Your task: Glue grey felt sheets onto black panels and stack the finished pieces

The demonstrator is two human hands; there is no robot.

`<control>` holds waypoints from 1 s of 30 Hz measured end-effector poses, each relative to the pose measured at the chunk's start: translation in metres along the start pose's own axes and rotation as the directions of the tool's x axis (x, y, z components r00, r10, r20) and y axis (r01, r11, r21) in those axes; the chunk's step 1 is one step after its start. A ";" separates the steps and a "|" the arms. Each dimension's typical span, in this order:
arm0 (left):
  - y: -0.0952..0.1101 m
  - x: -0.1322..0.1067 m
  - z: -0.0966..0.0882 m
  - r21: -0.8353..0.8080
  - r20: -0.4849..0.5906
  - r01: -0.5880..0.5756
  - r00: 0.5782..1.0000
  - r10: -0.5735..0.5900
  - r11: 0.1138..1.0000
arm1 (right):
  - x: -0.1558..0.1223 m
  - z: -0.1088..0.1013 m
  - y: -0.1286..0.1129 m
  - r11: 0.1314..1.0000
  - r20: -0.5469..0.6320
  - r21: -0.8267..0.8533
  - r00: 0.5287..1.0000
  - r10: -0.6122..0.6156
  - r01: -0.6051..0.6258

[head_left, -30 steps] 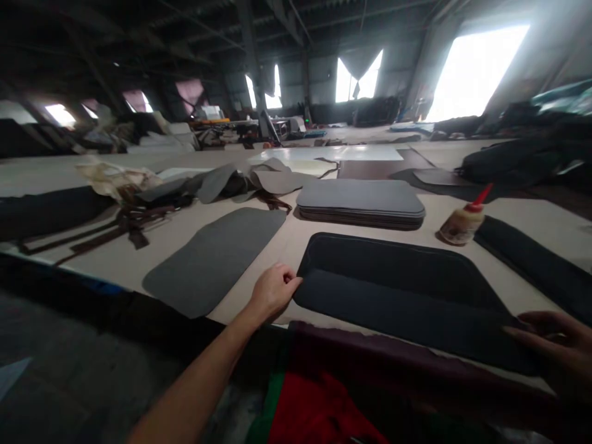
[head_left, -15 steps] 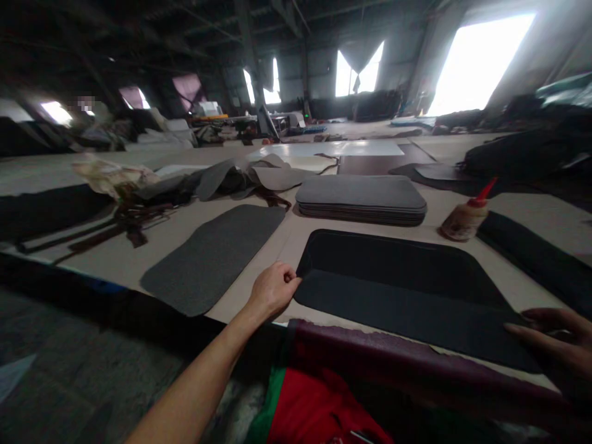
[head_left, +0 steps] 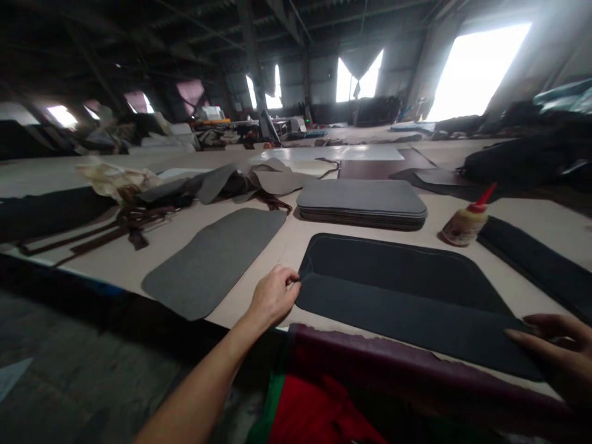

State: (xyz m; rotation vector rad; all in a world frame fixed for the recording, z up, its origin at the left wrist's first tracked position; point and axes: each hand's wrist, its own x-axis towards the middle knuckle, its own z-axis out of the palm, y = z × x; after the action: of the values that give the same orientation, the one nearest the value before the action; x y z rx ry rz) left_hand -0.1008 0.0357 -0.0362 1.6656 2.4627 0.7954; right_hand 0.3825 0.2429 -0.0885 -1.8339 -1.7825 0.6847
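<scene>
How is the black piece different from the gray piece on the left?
The black piece is much darker than the gray piece. The black piece looks two-toned; the gray piece looks plain. The left hand and right hand are at the black piece; neither is at the gray piece. Both rest on the beige table and show rounded corners.

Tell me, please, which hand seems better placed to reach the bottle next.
Probably the right hand, at the right end of the black panel and nearer the bottle; the left hand is at the other end.
</scene>
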 end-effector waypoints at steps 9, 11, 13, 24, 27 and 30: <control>0.026 -0.004 -0.012 0.004 -0.093 -0.194 0.977 0.193 0.981 | -0.057 -0.027 -0.071 0.984 -0.032 -0.147 0.994 -0.106 0.100; 0.052 -0.006 -0.003 -0.048 -0.006 -0.409 0.913 0.409 0.911 | -0.073 -0.004 -0.092 0.893 -0.004 -0.138 0.901 -0.434 0.429; 0.079 -0.009 0.011 -0.092 0.139 -0.599 0.784 0.606 0.796 | -0.085 0.023 -0.110 0.743 0.131 -0.146 0.757 -0.640 0.653; 0.051 -0.012 0.022 0.030 0.442 -0.659 0.683 0.582 0.751 | -0.102 0.035 -0.097 0.582 0.425 -0.425 0.720 -0.548 0.694; 0.027 -0.014 0.015 0.071 0.415 -0.693 0.674 0.611 0.717 | -0.098 0.024 -0.068 0.610 0.335 -0.503 0.789 -0.515 0.612; 0.003 -0.016 0.009 0.160 0.344 -0.721 0.681 0.646 0.674 | -0.095 0.018 -0.038 0.624 0.262 -0.546 0.821 -0.507 0.559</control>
State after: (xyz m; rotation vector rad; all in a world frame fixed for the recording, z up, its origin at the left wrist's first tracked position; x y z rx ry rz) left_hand -0.0887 0.0257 -0.0460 2.6784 1.7838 0.1980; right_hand 0.3398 0.1493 -0.0752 -1.4532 -2.6605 -0.0792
